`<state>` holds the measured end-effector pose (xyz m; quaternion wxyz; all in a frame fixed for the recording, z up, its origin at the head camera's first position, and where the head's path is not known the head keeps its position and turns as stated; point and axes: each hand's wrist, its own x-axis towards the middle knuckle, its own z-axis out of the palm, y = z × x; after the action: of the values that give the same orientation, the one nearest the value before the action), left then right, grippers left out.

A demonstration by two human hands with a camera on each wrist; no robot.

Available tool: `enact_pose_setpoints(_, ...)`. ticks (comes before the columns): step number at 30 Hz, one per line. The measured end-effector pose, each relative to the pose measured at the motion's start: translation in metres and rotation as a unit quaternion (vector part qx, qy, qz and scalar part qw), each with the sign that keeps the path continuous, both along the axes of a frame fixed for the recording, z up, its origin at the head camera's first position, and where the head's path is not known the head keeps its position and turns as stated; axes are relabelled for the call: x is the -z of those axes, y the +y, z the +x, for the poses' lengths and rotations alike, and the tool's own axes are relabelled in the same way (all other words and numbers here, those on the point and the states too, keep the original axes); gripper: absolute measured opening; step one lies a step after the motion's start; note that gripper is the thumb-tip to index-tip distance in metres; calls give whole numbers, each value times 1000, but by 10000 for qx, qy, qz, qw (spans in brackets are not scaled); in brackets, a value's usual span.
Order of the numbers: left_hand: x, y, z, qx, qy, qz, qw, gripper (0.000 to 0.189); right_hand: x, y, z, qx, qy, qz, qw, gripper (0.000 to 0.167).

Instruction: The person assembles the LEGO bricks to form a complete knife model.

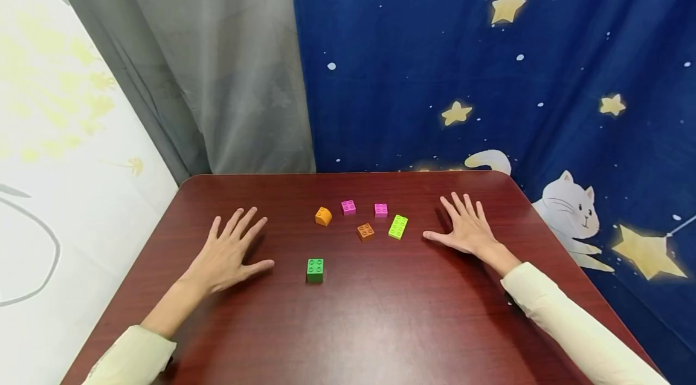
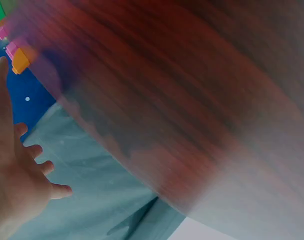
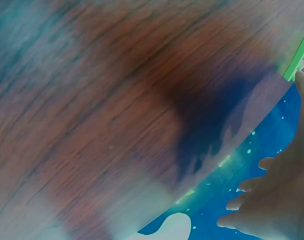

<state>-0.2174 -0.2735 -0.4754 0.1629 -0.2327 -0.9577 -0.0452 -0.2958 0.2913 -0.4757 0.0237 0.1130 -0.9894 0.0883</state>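
My left hand (image 1: 220, 258) is spread, fingers straight, over the left part of the table, holding nothing. A dark green brick (image 1: 315, 271) stands to the right of its thumb. On the other side, my right hand (image 1: 469, 231) is spread too and holds nothing; nearest to its thumb lies a lime green brick (image 1: 398, 226). Between the hands are also an orange brick with a curved side (image 1: 323, 216), a brown-orange brick (image 1: 365, 231) and two magenta bricks, one on the left (image 1: 348, 207) and one on the right (image 1: 380, 210). In the left wrist view the orange brick (image 2: 20, 61) shows beyond the thumb.
The dark red wooden table (image 1: 380, 324) has rounded far corners. Behind it hang a grey curtain (image 1: 244, 71) and a blue curtain (image 1: 391, 71) with stars and a white cat. A white patterned surface (image 1: 65, 191) is at the left.
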Motion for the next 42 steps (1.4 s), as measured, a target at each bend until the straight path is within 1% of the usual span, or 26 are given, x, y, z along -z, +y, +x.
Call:
enact_pose_setpoints(9, -8, 21, 7, 292, -137, 99, 9994, 97, 3, -11, -1, -122, -17, -149, 9998, 114)
enact_pose_setpoints(14, -11, 34, 9, 478, -205, 190, 9985, 95, 3, -18, 0, -270, -38, -262, 9993, 111)
enact_pose_setpoints(26, -9, 53, 14, 758, -442, 331, 9956, 93, 4, -31, 2, -564, -113, -461, 9973, 106)
enact_pose_setpoints(30, -9, 58, 15, 845, -535, 317, 9945, 92, 6, -35, 2, -678, -139, -444, 9966, 103)
enact_pose_setpoints(37, -9, 68, 15, 1068, -642, 328, 9917, 86, 6, -45, 3, -858, -149, -518, 9949, 95)
enact_pose_setpoints(42, -8, 73, 14, 1234, -704, 386, 9891, 83, 9, -53, 3, -949, -174, -553, 9938, 94)
